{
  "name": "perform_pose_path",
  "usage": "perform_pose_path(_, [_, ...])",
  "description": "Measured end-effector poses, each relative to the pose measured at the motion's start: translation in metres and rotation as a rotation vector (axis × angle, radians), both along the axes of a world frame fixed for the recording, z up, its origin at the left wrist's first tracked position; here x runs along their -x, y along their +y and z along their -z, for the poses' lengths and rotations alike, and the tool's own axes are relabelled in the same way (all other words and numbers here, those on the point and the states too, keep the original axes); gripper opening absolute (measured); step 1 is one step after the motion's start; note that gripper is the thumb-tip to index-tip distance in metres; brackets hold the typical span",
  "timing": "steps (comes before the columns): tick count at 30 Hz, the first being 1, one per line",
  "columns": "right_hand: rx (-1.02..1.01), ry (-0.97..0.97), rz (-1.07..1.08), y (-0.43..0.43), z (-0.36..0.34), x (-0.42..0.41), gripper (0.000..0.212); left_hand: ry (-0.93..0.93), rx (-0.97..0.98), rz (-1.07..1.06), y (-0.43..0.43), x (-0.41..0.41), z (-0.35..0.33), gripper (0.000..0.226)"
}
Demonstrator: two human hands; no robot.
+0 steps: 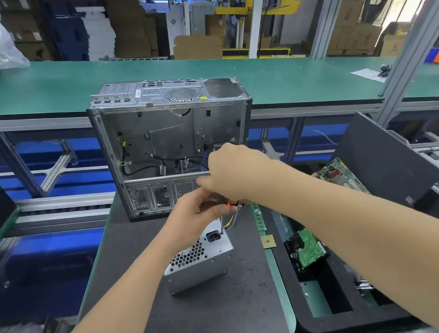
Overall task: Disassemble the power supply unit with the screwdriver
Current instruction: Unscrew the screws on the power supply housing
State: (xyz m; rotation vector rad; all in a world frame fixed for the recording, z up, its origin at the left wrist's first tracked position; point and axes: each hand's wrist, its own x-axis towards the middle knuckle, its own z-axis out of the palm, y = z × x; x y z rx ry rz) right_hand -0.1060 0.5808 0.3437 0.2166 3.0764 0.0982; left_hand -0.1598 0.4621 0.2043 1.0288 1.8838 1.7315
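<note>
A silver power supply unit (199, 260) lies on a dark mat, its honeycomb vent and black power socket facing up and its coloured wires trailing behind. A screwdriver (222, 224) stands upright with its thin shaft tip at the unit's top corner beside the socket. My left hand (192, 217) curls round the lower part of the black and orange handle. My right hand (231, 173) grips the handle's top from above. Most of the handle is hidden by both hands.
An open, stripped computer case (173, 142) stands just behind the hands on the mat (197, 321). To the right a foam tray (348, 316) holds a hard drive (306, 250), a CPU chip (268, 242) and a circuit board (339, 175). A green bench (53, 83) runs behind.
</note>
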Motion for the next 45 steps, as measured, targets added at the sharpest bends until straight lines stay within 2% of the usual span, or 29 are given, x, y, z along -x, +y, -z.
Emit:
perform_pose_path(5, [-0.014, -0.117, -0.333, 0.011, -0.017, -0.005, 0.013, -0.014, -0.002, 0.022, -0.002, 0.002, 0.0, 0.026])
perform_pose_path(10, [-0.051, -0.223, -0.536, 0.014, -0.02, -0.009, 0.017, -0.009, 0.069, 0.013, -0.001, 0.003, 0.003, 0.018])
perform_pose_path(13, [-0.057, -0.205, -0.539, 0.012, -0.012, -0.007, 0.017, 0.003, 0.063, 0.005, 0.0, 0.001, 0.004, 0.016])
perform_pose_path(16, [-0.053, -0.211, -0.513, 0.012, -0.012, -0.006, 0.026, 0.036, 0.076, -0.001, -0.001, 0.001, 0.004, 0.012])
perform_pose_path(18, [-0.018, -0.152, -0.476, 0.011, -0.012, -0.009, 0.026, 0.061, 0.095, -0.002, -0.001, 0.001, 0.003, 0.013])
perform_pose_path(19, [-0.027, -0.072, -0.429, 0.01, -0.01, -0.01, 0.027, 0.056, 0.091, 0.001, -0.001, 0.0, 0.002, 0.014])
perform_pose_path(20, [-0.079, 0.035, -0.351, 0.008, -0.006, -0.01, 0.036, 0.032, 0.072, 0.01, -0.001, -0.001, 0.001, 0.015])
perform_pose_path(22, [-0.219, 0.199, -0.15, 0.002, -0.002, -0.01, 0.066, -0.006, 0.034, 0.026, 0.0, -0.003, 0.0, 0.016])
perform_pose_path(23, [-0.238, 0.207, -0.07, -0.001, 0.0, -0.008, 0.073, -0.006, 0.03, 0.034, 0.001, -0.004, -0.001, 0.014])
perform_pose_path(25, [-0.126, 0.115, 0.027, -0.001, 0.005, -0.005, 0.068, -0.003, 0.023, 0.048, 0.002, -0.005, -0.002, 0.016])
perform_pose_path(28, [0.021, -0.003, -0.048, 0.004, 0.0, -0.003, 0.049, -0.03, -0.021, 0.049, 0.003, -0.003, 0.001, 0.029])
perform_pose_path(33, [-0.041, -0.125, -0.321, 0.01, -0.017, -0.005, 0.015, -0.027, -0.007, 0.046, -0.001, 0.002, 0.005, 0.021])
perform_pose_path(36, [-0.061, -0.213, -0.507, 0.013, -0.023, -0.007, 0.02, -0.029, 0.018, 0.03, -0.002, 0.003, 0.002, 0.023])
perform_pose_path(38, [-0.084, -0.212, -0.556, 0.013, -0.021, -0.008, 0.02, -0.021, 0.037, 0.032, -0.002, 0.002, 0.0, 0.031])
perform_pose_path(42, [-0.063, -0.203, -0.533, 0.012, -0.015, -0.008, 0.02, 0.017, 0.068, 0.015, 0.0, 0.003, 0.004, 0.016])
perform_pose_path(45, [-0.013, -0.177, -0.446, 0.013, -0.016, -0.009, 0.03, 0.041, 0.073, -0.001, 0.001, -0.001, -0.001, 0.024])
